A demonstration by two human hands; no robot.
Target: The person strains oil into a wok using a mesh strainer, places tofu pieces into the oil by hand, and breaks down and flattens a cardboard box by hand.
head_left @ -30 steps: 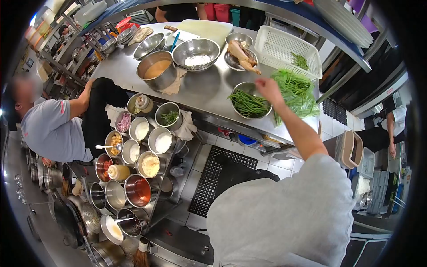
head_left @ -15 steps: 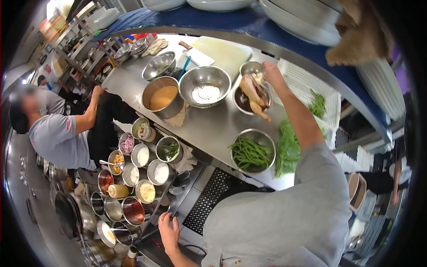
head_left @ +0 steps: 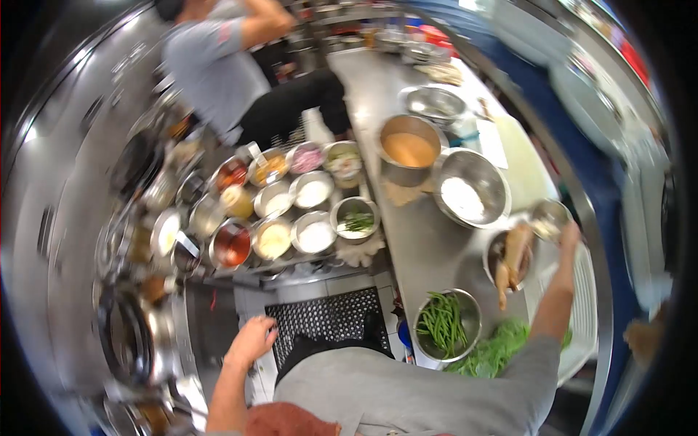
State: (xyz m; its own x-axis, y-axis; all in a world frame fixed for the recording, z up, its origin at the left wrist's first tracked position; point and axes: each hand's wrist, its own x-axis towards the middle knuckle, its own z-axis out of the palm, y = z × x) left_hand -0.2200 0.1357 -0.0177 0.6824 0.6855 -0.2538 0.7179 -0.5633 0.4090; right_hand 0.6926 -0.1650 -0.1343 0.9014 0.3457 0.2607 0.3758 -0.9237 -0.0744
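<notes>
My right hand grips the rim of a small metal bowl with pale contents, at the right side of the steel counter. Touching or very near it is another metal bowl with a pale brown piece of poultry, whose leg end sticks out over the rim. My left hand hangs low over the floor mat, loosely curved, blurred and holding nothing that I can see. Nearer my body, a bowl of green beans sits beside leafy greens.
A large metal bowl and a pot of orange-brown liquid stand further up the counter. Several ingredient containers crowd the left station. A co-worker stands beyond them. A white crate lies at right.
My view has swung left, so the counter appears further right. My right hand stays at the small bowl. The left hand's fingers look more curled. The co-worker's arm is higher.
</notes>
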